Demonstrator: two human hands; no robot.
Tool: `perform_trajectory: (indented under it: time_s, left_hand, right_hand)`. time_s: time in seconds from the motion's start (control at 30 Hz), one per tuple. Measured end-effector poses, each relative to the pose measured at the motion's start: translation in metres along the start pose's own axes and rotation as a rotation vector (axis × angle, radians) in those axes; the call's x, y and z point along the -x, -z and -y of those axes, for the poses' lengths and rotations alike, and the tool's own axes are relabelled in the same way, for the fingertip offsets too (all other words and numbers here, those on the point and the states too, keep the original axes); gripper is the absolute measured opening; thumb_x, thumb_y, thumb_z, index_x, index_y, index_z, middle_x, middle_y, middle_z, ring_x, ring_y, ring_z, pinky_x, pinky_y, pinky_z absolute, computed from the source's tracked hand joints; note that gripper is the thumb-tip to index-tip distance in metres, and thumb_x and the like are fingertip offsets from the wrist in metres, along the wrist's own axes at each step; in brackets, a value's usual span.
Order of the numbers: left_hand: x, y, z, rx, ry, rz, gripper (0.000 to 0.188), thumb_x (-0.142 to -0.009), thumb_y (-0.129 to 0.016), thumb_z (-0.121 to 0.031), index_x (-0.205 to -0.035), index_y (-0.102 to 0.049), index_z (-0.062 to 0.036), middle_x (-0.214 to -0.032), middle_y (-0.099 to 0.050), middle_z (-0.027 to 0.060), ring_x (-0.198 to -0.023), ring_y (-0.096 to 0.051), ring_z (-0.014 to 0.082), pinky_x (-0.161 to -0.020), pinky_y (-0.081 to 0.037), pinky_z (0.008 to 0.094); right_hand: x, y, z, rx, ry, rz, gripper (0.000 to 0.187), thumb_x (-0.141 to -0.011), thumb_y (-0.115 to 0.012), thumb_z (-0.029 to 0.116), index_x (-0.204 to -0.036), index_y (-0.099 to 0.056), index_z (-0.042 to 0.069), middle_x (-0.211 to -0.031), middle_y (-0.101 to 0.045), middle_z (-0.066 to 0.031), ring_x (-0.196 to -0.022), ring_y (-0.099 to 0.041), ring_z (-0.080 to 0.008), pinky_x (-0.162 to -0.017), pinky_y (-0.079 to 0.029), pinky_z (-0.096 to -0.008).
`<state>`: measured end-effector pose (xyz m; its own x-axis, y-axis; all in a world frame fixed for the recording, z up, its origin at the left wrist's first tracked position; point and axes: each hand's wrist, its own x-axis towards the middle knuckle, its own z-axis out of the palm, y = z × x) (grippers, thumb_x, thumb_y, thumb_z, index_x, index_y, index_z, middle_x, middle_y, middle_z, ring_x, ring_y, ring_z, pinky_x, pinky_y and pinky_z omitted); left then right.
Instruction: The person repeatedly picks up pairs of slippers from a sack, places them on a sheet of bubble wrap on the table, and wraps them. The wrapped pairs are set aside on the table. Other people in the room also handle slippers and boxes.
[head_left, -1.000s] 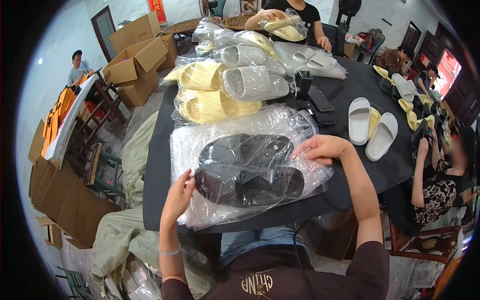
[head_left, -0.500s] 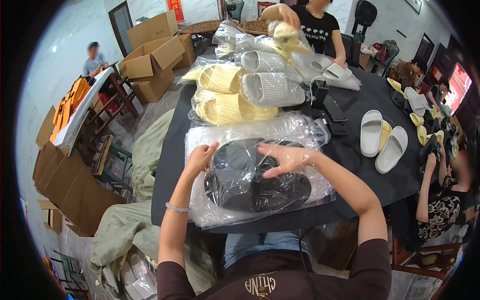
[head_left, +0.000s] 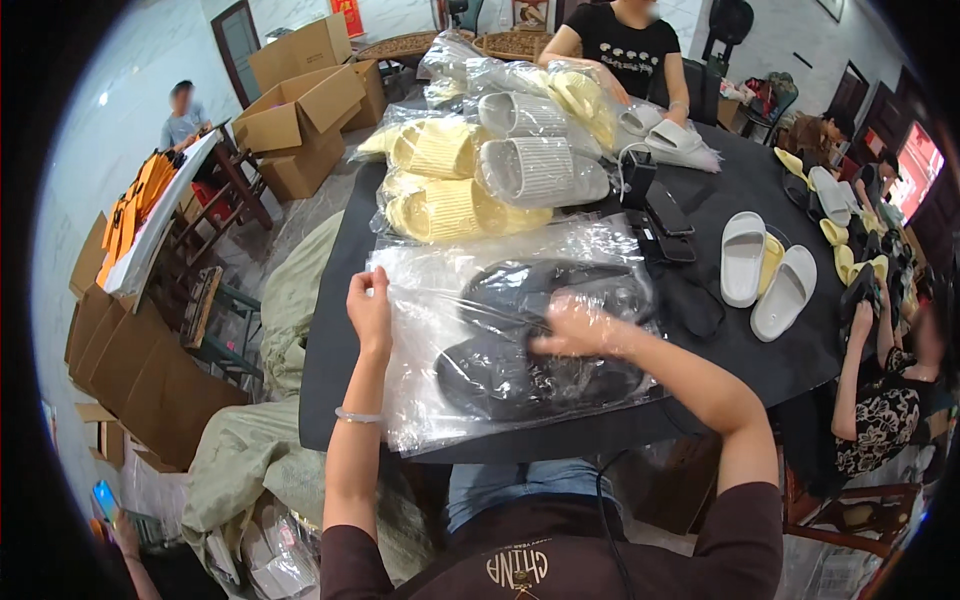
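A pair of black slide slippers (head_left: 490, 375) lies inside a clear plastic bag (head_left: 415, 365) in front of me. My left hand (head_left: 371, 312) pinches the bag's left edge between thumb and fingers. Over the slippers, my right hand (head_left: 580, 325) is curled onto the bag, slightly blurred. Creases in the plastic run taut between both hands. Under them is a stack of flat clear bags (head_left: 590, 236). Just beyond, bagged yellow slippers (head_left: 440, 210) and bagged grey slippers (head_left: 530, 172) are piled up.
To the right lie loose grey slippers (head_left: 742, 260) over a yellow one, near a black phone (head_left: 668, 212) and a black box (head_left: 638, 180). A co-worker (head_left: 625, 50) handles grey slippers across the black table (head_left: 330, 400). Open cartons (head_left: 300, 110) stand back left; sacks (head_left: 250, 450) lie left.
The bagged black slippers have shifted right. My left hand has moved left and now draws the bag's edge outward; my right hand's spread fingers have curled. The co-worker's raised hand has come down.
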<state>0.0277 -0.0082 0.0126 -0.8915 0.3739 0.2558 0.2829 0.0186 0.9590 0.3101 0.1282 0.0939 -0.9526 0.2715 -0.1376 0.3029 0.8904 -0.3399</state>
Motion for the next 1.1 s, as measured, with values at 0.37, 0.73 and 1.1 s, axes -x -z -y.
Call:
perform_trajectory:
  time_s: [0.37, 0.73, 1.1]
  left_hand:
    - [0.029, -0.016, -0.017, -0.299, -0.282, -0.151, 0.024, -0.091, -0.056, -0.019, -0.11, -0.054, -0.0044, -0.097, -0.057, 0.0111, -0.086, -0.056, 0.0268, -0.073, -0.044, 0.0393]
    - [0.037, 0.014, -0.018, -0.736, -0.781, 0.293, 0.043, -0.088, -0.053, -0.009, -0.129, -0.043, -0.0014, -0.128, -0.051, 0.0201, -0.125, -0.044, 0.0338, -0.103, -0.033, 0.047]
    - [0.055, 0.037, 0.073, -0.815, -0.99, 0.505, 0.053, -0.09, -0.044, -0.021, -0.138, -0.034, -0.0015, -0.142, -0.036, 0.0216, -0.136, -0.03, 0.0323, -0.11, -0.021, 0.0454]
  right_hand:
    - [0.163, 0.069, -0.12, -0.038, -0.792, -1.027, 0.038, -0.075, -0.062, 0.023, -0.088, -0.062, -0.012, -0.084, -0.065, -0.0266, -0.082, -0.066, -0.0329, -0.072, -0.048, -0.0392]
    - [0.043, 0.096, 0.076, -1.274, 0.036, -0.847, 0.033, -0.074, -0.062, 0.018, -0.09, -0.062, -0.01, -0.1, -0.062, -0.0253, -0.097, -0.059, -0.0356, -0.088, -0.044, -0.0423]
    - [-0.099, -0.078, 0.116, -0.403, -0.137, -0.496, 0.036, -0.074, -0.065, 0.024, -0.077, -0.063, -0.011, -0.08, -0.061, -0.0321, -0.083, -0.061, -0.0434, -0.077, -0.049, -0.0453]
